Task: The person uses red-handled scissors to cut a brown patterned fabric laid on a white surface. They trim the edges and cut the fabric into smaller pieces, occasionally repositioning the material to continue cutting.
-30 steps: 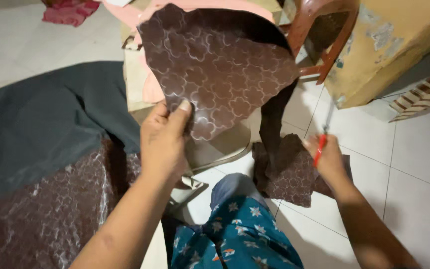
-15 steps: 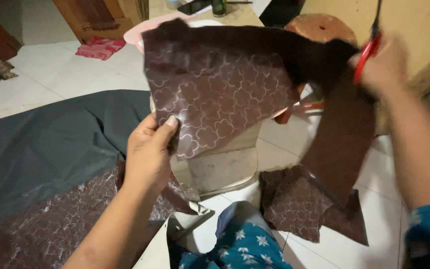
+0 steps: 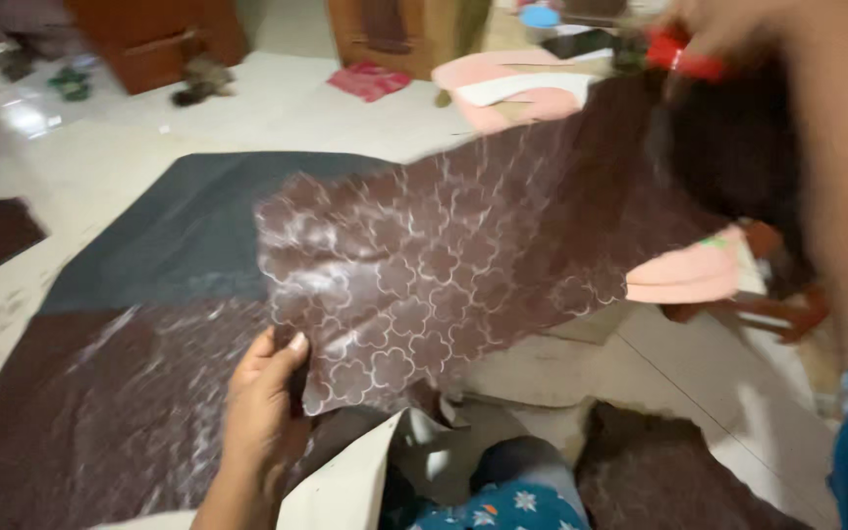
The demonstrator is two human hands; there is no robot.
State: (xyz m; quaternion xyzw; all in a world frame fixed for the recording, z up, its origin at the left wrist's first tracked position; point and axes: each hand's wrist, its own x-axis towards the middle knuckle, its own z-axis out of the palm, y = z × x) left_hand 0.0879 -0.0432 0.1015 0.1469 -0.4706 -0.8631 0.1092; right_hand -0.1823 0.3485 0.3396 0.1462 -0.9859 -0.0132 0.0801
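— Left hand (image 3: 265, 412) first: what is it doing?

— It comes up from the bottom edge of the view, thumb on the near face, fingers curled behind, pinched on the lower corner of a brown patterned cloth (image 3: 444, 285). The cloth is held up in the air, stretched out towards the upper right.

— What does the cloth look like?

— Dark brown with a pale, shiny outline pattern of rounded clover-like shapes. Its left edge is ragged and wrinkled.

— And the right hand?

— The right hand (image 3: 728, 25) is raised at the top right, very close to the camera and blurred. It is closed around something with a red handle (image 3: 684, 59), at the far upper end of the cloth. Whether it also grips the cloth itself I cannot tell, because of the blur.

— What kind of tool is the red thing?

— Too blurred to say; only the red part shows.

— What lies below?

— A pale tiled floor (image 3: 247, 108). On it, under the left hand, a large dark grey sheet (image 3: 179, 236) is spread out, and joining it lower down is more brown fabric (image 3: 100, 422) with the same sheen. Pink material (image 3: 689, 275) with a cream layer shows behind the right end of the held cloth, and more pink (image 3: 503, 83) farther back.

— Anything nearer the person?

— A lap in blue flowered clothing (image 3: 512, 510) at the bottom edge, with a cream-coloured piece (image 3: 345, 491) just beside it, and another brown scrap (image 3: 660, 471) on the floor at lower right. A small red cloth (image 3: 370, 79) lies well apart, near wooden furniture (image 3: 159, 39) at the top.
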